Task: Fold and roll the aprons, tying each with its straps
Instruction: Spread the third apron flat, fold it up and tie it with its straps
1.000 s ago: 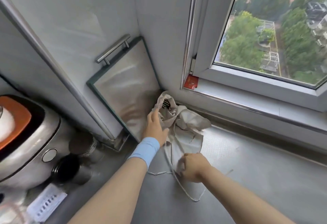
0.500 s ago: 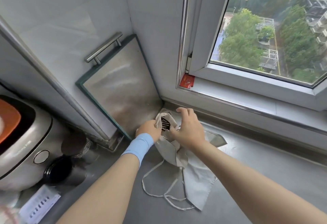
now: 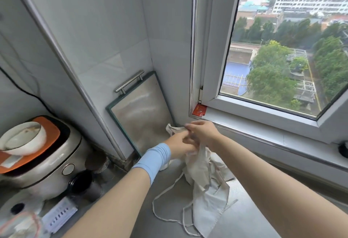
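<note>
This is a home kitchen, high up in a block of flats. A steel rice cooker (image 3: 47, 164) stands on the grey metal counter (image 3: 248, 220) with a white bowl (image 3: 22, 140) on its orange lid, and a black cable (image 3: 18, 87) runs along the wall behind it. Dark jars (image 3: 81, 179) sit beside it. A steel chopping board (image 3: 143, 113) with a bar handle leans in the corner against pale glossy wall tiles (image 3: 94, 30). A pale apron (image 3: 207, 196) with loose straps trails onto the counter. The window (image 3: 282, 49) looks far down on treetops, rooftops and long building blocks
</note>
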Demonstrator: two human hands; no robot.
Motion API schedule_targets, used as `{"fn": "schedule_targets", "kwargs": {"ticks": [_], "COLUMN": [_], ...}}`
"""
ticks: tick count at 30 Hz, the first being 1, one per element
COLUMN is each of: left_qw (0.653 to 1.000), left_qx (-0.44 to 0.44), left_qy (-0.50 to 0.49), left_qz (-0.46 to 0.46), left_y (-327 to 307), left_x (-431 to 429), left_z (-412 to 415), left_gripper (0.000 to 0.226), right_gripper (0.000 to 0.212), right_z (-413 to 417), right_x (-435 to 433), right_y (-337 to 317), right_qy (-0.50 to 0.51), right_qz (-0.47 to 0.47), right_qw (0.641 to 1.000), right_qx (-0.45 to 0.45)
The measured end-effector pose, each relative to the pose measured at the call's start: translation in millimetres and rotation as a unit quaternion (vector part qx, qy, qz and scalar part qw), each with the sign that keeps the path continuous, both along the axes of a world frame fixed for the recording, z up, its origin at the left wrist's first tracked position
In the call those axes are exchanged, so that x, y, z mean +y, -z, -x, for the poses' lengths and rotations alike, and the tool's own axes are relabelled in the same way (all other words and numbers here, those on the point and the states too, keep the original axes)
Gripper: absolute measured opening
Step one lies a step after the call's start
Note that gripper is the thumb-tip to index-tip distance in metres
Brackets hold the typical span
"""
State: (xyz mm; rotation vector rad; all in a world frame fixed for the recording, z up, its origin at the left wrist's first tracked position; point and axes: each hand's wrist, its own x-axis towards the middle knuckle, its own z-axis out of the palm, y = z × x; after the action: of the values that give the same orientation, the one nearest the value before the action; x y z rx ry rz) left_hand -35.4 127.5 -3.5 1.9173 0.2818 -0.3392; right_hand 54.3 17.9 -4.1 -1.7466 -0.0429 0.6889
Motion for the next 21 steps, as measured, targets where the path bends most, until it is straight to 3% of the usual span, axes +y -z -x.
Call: {"fn": "schedule_targets", "kwargs": {"ticks": [3,5,7,10,11,13,15,17,20,21], "left_qw": [0.991,0.960,0.941,0.949,0.956,0.965,0.950,0.933,0.930,0.924], "left_qx": [-0.061,-0.140,-0.183,-0.096,-0.075,-0.096,-0.163,-0.220,-0.275,-0.294], "left_qy": [-0.048,-0.105,-0.090,0.014,0.030,0.035,0.010,-0.024,-0.038,-0.040], "left_qz": [-0.113,-0.217,-0.269,-0.301,-0.283,-0.242,-0.267,-0.283,-0.243,-0.242], "left_y": [-23.0,-45.0,-65.2,-97.5,-106.8,-130.3,-164.4,-200.5,-266.8,-290.3], "left_x": [-4.8,-4.0,0.4,-1.0,-3.1,-7.1,-7.9,-4.3,-5.6,-7.0], "left_z": [8.5,18.3,25.4,34.6,36.8,42.8,48.2,49.7,60.1,65.4], "left_gripper": [0.035,0.035,0.032,0.094,0.096,0.056,0.009,0.028,0.024,0.022], "right_gripper": [0.032,0.032,0.034,0.032,0.031,0.030,0.031,0.043,0.089,0.095], "right_z": [9.6,17.6,26.6,43.2,50.2,68.5,87.6,103.2,133.4,144.3], "right_x": [-21.1,-37.6,-52.3,-68.4,-72.8,-81.7,-91.9,-104.0,-119.6,-123.7], "right_y": [-21.2,-36.7,-60.5,-111.0,-130.8,-172.0,-212.6,-247.4,-292.0,-306.0], "right_qy": [-0.030,-0.046,-0.051,-0.043,-0.043,-0.044,-0.036,-0.023,-0.026,-0.037], "right_qz": [0.016,0.034,0.028,-0.019,-0.031,-0.041,-0.041,0.001,0.107,0.122], "right_qw": [0.999,0.996,0.994,0.993,0.991,0.987,0.981,0.968,0.934,0.929], "right_qx": [-0.037,-0.073,-0.097,-0.113,-0.121,-0.152,-0.186,-0.251,-0.341,-0.348]}}
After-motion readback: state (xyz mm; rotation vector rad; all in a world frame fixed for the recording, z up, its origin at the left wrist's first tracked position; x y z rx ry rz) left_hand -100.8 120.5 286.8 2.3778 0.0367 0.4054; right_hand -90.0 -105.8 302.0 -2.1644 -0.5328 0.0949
